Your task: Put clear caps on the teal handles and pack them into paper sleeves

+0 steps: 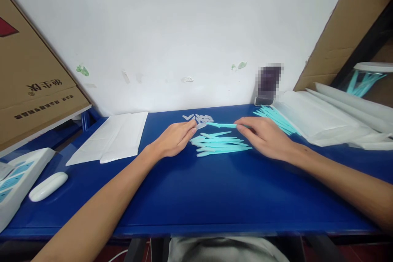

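Observation:
My right hand pinches the handle end of a turquoise eyebrow razor, held level over the table. Between the fingers of my left hand is a small clear plastic cap, close to the razor's tip; whether they touch I cannot tell. Just below both hands lies a loose pile of turquoise razors. Behind my left fingertips several more clear caps are scattered. Another stack of turquoise razors rests beyond my right hand.
White plastic bags lie on the blue table at left, near a white oblong case and a white tray. Clear bags are piled at right by a blurred device. A cardboard box stands left.

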Motion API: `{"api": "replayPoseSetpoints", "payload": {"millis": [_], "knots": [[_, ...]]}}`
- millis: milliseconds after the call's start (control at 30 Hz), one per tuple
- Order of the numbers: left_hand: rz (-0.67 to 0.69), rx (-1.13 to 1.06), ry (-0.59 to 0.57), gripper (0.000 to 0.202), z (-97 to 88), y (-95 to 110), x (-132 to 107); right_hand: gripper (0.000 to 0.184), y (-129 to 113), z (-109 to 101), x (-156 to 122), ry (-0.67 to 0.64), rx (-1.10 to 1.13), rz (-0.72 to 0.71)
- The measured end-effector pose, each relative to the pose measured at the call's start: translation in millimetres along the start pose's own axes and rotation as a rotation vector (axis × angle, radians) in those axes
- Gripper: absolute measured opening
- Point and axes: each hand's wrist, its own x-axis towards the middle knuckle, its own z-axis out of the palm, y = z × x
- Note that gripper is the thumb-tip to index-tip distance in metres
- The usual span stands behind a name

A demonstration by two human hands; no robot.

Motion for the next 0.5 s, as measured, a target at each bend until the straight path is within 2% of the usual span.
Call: {"api": "replayPoseSetpoints", "payload": {"millis": [167,500], "knots": [[0.018,-0.006,0.012,0.029,1.2,1.7,0.5,0.037,1.0,-1.0,-0.5,0.013,0.0,0.0],[0.035,0.035,-0.01,0.031,-0.3,3.5,1.3,0.038,-3.5,-3.4,-0.2,-0.065,0.013,-0.037]]}}
